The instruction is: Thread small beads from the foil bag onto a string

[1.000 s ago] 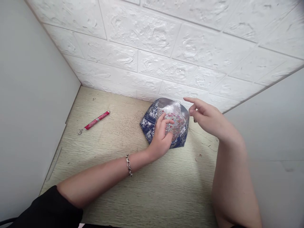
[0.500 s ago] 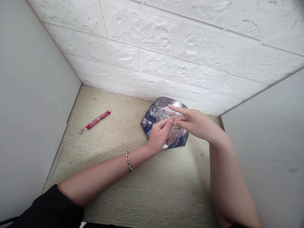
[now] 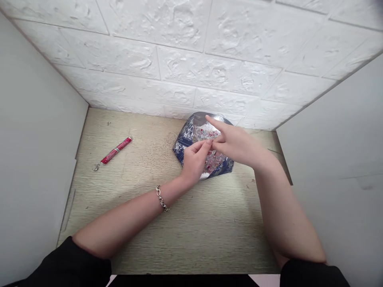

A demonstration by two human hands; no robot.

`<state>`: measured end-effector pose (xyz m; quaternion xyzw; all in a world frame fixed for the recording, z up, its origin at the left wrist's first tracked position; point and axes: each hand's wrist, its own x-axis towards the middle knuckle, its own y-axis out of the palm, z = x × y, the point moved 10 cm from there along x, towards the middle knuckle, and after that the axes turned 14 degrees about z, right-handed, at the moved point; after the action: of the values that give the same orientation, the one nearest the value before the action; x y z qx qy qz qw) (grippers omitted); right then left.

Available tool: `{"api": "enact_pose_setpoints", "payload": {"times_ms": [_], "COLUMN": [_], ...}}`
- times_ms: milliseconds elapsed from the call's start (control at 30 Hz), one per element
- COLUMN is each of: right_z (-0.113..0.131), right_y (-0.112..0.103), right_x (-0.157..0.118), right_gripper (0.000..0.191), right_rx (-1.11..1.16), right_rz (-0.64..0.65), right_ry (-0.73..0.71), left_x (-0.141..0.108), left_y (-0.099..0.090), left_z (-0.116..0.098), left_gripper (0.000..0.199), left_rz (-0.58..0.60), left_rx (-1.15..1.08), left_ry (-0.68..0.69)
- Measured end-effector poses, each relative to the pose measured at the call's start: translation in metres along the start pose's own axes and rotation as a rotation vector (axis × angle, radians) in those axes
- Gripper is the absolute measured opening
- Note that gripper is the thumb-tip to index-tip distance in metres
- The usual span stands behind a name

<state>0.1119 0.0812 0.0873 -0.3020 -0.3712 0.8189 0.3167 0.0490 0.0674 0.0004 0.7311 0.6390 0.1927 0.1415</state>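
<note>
A blue-and-white patterned pouch (image 3: 184, 141) with a silvery inside lies open near the wall, holding many small pink, red and clear beads (image 3: 214, 161). Above it my left hand (image 3: 194, 159), with a chain bracelet (image 3: 161, 198) on the wrist, is pinched, thumb against forefinger. My right hand (image 3: 235, 143) meets it at the fingertips, its thumb and a finger closed together while the forefinger points out over the pouch. Whatever lies between the fingertips is too small to make out.
A red tube-like stick (image 3: 116, 150) with clear ends lies on the wooden tabletop (image 3: 191, 223) at the left. Small brown specks are scattered left of the pouch. A white brick-patterned wall (image 3: 185, 63) stands behind, with grey panels at both sides.
The view has shifted slightly, so the pouch, stick and hands appear a little further left. Both hands remain joined over the pouch, and the right forefinger is raised somewhat more.
</note>
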Motion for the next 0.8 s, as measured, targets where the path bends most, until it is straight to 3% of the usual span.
{"api": "enact_pose_setpoints", "payload": {"times_ms": [367,700,800], "right_z": [-0.01,0.01,0.007], "right_y": [-0.005,-0.002,-0.02], "right_x": [-0.001,-0.006,-0.025], "right_gripper": [0.065,0.053,0.046], "right_rx": [0.22,0.031,0.04], "right_rz": [-0.144,-0.073,-0.088], "right_ry": [0.014,-0.087,0.016], "left_x": [-0.001,0.0,0.0], "left_y": [0.001,0.0,0.0], "left_z": [-0.007,-0.003,-0.002], "left_gripper": [0.02,0.016,0.017], "left_rz": [-0.003,-0.037,-0.03], "left_rx": [-0.093,-0.106,-0.079], "left_ry": [0.039,-0.041,-0.063]}}
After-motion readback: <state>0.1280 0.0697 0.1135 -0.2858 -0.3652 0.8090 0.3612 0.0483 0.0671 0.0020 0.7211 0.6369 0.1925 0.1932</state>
